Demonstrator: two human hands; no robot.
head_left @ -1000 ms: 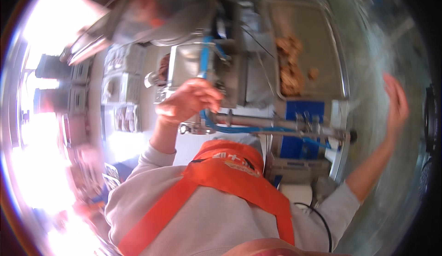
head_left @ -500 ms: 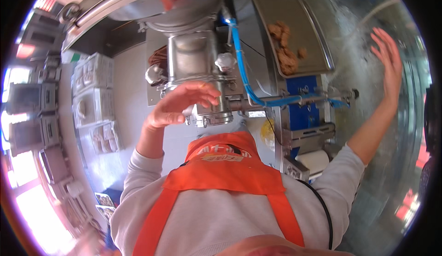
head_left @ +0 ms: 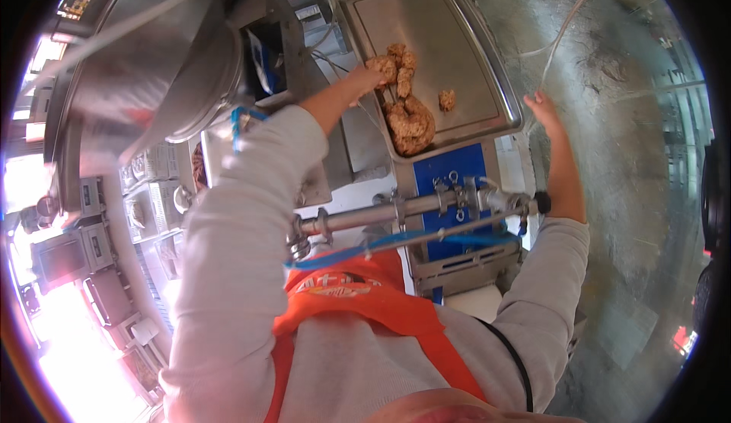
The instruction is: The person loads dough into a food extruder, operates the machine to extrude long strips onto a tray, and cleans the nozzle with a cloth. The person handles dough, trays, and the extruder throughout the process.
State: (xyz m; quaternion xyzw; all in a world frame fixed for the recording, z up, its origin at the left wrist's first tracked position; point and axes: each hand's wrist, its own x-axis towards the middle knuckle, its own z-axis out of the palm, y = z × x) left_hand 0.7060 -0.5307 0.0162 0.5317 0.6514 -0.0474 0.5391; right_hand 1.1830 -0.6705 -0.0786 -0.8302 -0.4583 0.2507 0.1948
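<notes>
Up ahead, the person's left hand (head_left: 367, 79) closes on a brown lump (head_left: 383, 67) at the near-left edge of the steel tray (head_left: 457, 12); more brown lumps (head_left: 410, 118) lie just beyond and beside that hand, not yet lifted. The right hand (head_left: 542, 109) grips the tray's right rim, holding nothing else. Most pieces remain on the tray.

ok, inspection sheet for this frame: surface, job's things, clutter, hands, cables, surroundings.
surface: shallow stainless steel tray, mostly bare.
job's things: brown lumpy pieces piled at tray's left side; one small piece apart.
clutter: nothing seen.
hands: left hand on a lump at the pile's top; right hand at tray's right rim, grip unclear.
cables: blue hose along steel pipe.
surroundings: large steel hopper, wet floor.
</notes>
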